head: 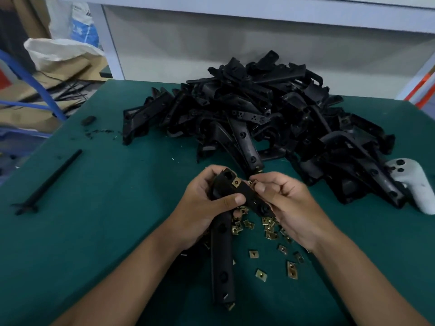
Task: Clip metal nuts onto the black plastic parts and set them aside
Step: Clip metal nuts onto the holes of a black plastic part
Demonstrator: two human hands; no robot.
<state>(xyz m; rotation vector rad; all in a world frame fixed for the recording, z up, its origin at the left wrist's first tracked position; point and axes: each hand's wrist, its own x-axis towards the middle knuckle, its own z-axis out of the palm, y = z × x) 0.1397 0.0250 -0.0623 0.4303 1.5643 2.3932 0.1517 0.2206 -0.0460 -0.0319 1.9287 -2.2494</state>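
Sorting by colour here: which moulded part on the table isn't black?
The white part at the pile's right edge; every other piece in the pile of black plastic parts is black.

- Long black plastic part (223, 243), bent near its top, held above the bench with its long leg pointing toward the viewer; round holes along its face.
- One brass-coloured square metal nut (236, 183) clipped on near the upper end.
- Second nut (253, 184) at the part's edge, mostly hidden.
- Loose nuts (270, 231) scattered flat on the green bench below, some bunched, some apart.
- Large heap of black plastic parts (259, 118) piled at the far side.
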